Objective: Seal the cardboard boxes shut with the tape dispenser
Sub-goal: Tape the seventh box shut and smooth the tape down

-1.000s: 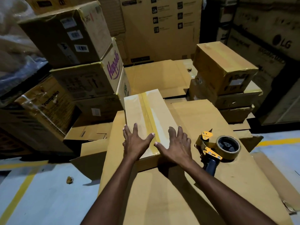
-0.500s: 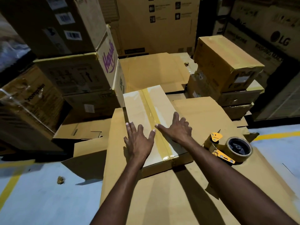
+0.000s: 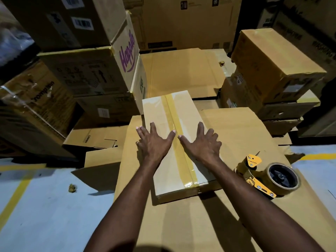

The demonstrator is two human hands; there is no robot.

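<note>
both hands (image 3: 179, 144) flat on taped box (image 3: 174, 142) beside "happilo" carton (image 3: 101, 70).

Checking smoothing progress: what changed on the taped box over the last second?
Both hands slid away from the person along the taped box top: left hand and right hand, earlier at its near end, now lie flat mid-box either side of the tape strip. Nothing gripped or released. Box and tape dispenser stayed put.
</note>
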